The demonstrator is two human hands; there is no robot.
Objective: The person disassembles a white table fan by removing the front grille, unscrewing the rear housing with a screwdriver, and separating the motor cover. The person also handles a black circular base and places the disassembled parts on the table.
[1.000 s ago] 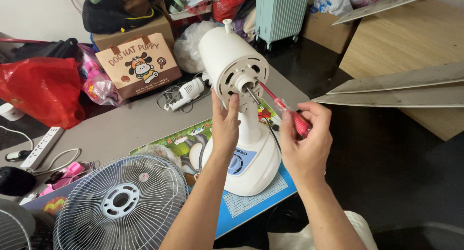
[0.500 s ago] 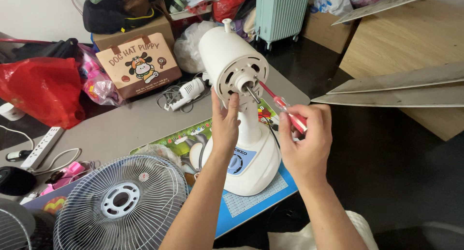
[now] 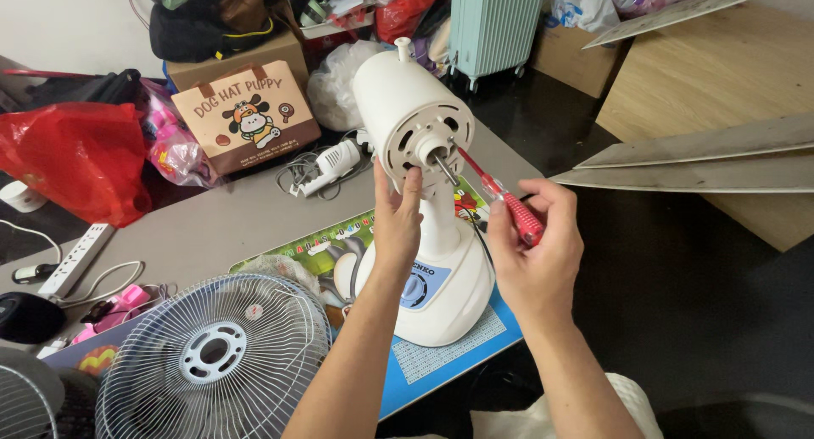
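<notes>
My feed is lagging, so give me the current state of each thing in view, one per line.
Fan body: upright on the mat, grille and blades off, shaft bare.
Screwdriver: red, tip at the motor face.
Left hand: braced against the motor housing.
Right hand: gripping the screwdriver handle.
Fan grille: detached, lying on the table.
Power strip: lying on the table.

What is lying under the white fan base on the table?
Under the fan base lies a colourful cartoon mat with a blue edge, spread on the grey table. The part of the mat directly below the base is covered, so its picture there cannot be seen.
</notes>
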